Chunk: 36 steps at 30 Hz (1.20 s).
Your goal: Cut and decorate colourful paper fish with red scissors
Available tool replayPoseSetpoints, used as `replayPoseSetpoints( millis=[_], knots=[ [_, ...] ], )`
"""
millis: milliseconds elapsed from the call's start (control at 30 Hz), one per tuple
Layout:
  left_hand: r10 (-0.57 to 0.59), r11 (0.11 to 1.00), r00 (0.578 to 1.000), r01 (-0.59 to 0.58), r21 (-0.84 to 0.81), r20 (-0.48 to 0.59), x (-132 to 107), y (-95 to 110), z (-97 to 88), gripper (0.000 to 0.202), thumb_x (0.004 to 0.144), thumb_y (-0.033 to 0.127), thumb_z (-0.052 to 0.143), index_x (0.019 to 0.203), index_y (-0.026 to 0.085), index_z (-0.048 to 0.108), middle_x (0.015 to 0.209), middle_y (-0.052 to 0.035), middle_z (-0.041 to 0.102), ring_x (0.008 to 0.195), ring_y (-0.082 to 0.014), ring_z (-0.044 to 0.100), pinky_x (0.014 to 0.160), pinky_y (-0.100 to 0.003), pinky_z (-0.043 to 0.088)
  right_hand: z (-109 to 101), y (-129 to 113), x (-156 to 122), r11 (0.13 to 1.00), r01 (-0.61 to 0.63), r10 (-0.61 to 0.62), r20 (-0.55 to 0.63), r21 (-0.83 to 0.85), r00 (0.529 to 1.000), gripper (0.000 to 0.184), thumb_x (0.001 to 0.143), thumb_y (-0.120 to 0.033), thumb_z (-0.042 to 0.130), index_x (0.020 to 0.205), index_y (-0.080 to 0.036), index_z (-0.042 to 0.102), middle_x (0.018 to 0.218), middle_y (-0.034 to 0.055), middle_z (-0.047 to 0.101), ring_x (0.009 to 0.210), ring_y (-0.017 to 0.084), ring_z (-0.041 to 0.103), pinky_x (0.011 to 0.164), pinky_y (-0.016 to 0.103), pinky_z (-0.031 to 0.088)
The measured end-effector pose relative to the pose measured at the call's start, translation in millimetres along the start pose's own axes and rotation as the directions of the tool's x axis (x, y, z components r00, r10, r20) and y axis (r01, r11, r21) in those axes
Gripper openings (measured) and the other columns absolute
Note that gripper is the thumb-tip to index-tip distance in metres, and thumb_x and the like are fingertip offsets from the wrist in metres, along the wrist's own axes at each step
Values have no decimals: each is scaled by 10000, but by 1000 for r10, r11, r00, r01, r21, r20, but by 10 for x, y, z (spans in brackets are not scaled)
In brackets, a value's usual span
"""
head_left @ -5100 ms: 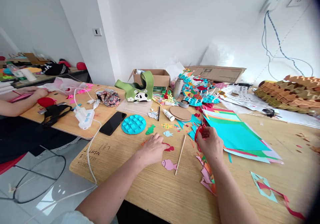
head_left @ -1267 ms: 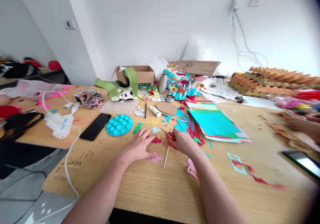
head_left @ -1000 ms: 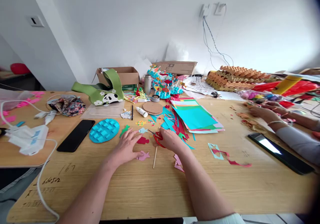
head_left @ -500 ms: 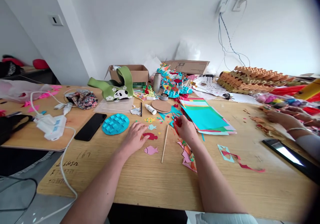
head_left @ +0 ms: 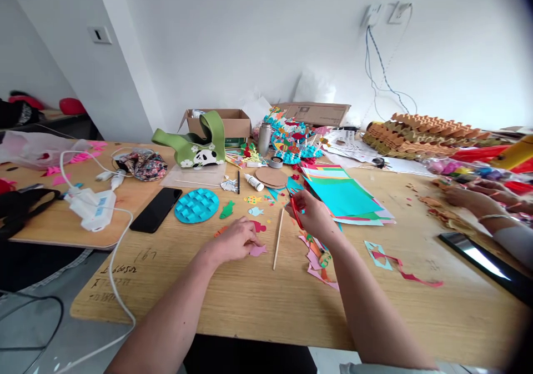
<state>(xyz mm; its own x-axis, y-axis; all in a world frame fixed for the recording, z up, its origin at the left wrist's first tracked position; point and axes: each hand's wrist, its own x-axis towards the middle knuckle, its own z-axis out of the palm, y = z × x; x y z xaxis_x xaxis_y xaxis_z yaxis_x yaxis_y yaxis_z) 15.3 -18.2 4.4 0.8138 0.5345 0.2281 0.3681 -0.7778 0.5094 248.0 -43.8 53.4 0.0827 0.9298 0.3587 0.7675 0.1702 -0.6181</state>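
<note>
My left hand [head_left: 233, 242] lies palm down on the wooden table [head_left: 175, 290], fingers apart and holding nothing. Its fingertips reach a pink paper fish [head_left: 258, 250] and sit just below a red paper fish [head_left: 259, 227]. My right hand [head_left: 313, 216] grips red-handled scissors [head_left: 296, 213] above the table, and the blades are hidden. Between my hands lies a thin bamboo skewer [head_left: 278, 239]. A green paper fish [head_left: 227, 209] and a small blue paper fish [head_left: 255, 211] lie beyond my fingers. Cut paper scraps [head_left: 316, 260] lie under my right wrist.
A stack of coloured paper [head_left: 343, 197] lies right of my right hand. Beyond are a teal paper disc [head_left: 196, 205], a black phone [head_left: 155, 210], a cardboard box [head_left: 219, 124] and egg cartons [head_left: 420, 138]. A co-worker's hands [head_left: 466, 196] work at the right.
My left hand has slid forward and right, from beside the red fish onto the pink fish's edge. The scissors in my right hand now show more clearly, tilted downward.
</note>
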Motion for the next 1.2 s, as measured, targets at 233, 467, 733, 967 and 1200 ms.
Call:
replayPoseSetpoints(
  millis=[233, 467, 733, 967, 1200],
  knots=[
    [2, 1000, 1000, -1, 26, -28, -9, 19, 32, 293, 804, 75, 551, 906, 285, 727, 822, -30, 598, 918, -180, 508, 808, -316, 426, -491, 162, -582, 974, -146, 193, -294, 176, 936, 277, 719, -434, 652, 814, -211, 517, 776, 41, 646, 713, 188, 612, 656, 309, 486],
    [-4, 1000, 1000, 4, 16, 1, -3, 78, 45, 198, 836, 174, 564, 788, 263, 734, 773, -28, 601, 866, -176, 505, 772, -304, 420, -575, 527, -1410, 955, -292, 290, -328, 43, 899, 236, 746, -409, 624, 861, -229, 525, 798, 37, 655, 735, 200, 611, 680, 339, 488],
    [-55, 996, 986, 65, 58, -155, 32, 9, 24, 293, 780, 34, 507, 835, 227, 720, 784, -26, 626, 874, -182, 528, 785, -314, 436, -153, 428, -1716, 944, -328, 313, -213, -35, 925, 180, 835, -413, 485, 870, -237, 487, 800, 59, 640, 698, 203, 585, 639, 337, 477],
    [-110, 983, 871, 167, 77, -479, 52, -120, -52, 389, 738, -14, 435, 971, 173, 684, 886, -52, 593, 914, -180, 540, 852, -327, 454, 5, 379, -1524, 898, -333, 265, -249, -288, 932, 171, 807, -402, 505, 811, -237, 462, 734, 75, 641, 767, 278, 542, 675, 391, 421],
    [-137, 979, 814, 197, 47, -564, 55, -177, -30, 345, 735, -3, 466, 949, 170, 676, 878, -50, 592, 895, -183, 552, 810, -314, 470, 79, 327, -1440, 796, -400, 362, -173, -455, 916, 226, 806, -449, 504, 804, -224, 491, 782, 72, 668, 849, 298, 547, 687, 365, 371]
  ],
)
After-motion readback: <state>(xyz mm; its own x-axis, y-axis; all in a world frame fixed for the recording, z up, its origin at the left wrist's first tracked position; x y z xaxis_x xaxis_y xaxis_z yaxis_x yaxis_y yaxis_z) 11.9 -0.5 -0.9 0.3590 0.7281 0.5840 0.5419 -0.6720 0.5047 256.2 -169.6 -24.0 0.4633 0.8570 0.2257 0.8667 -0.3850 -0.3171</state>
